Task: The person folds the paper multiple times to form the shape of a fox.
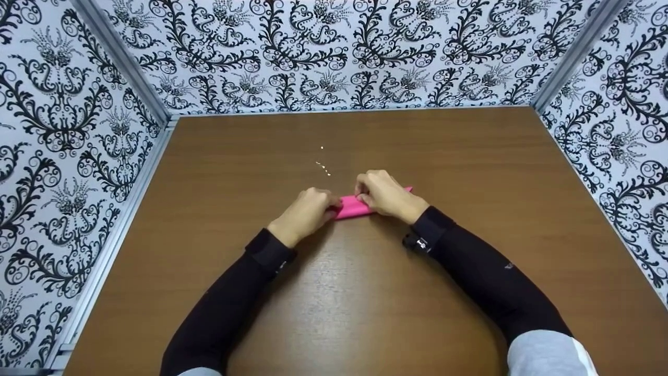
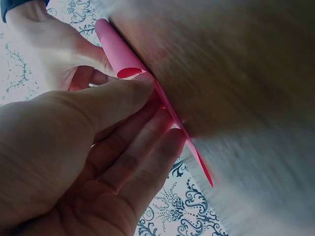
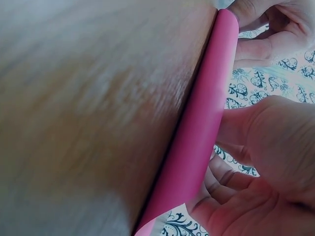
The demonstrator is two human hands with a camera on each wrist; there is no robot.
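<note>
A sheet of pink paper [image 1: 353,208], curled over into a loose flat roll, lies on the brown table in the head view. My left hand [image 1: 309,213] pinches its left end between thumb and fingers. Toward the other end, my right hand [image 1: 389,196] holds the roll with bent fingers and thumb. The left wrist view shows the paper [image 2: 118,49] rolled beyond the left thumb, with a thin flat edge running past the fingertips. Seen from the right wrist, the long curved side of the paper [image 3: 197,132] faces the camera, its near end hollow.
Several tiny white scraps [image 1: 323,166] lie on the brown tabletop [image 1: 323,292] just beyond the hands. Walls with a black-and-white scroll pattern [image 1: 334,57] stand at the back and both sides, joined by metal rails [image 1: 125,65].
</note>
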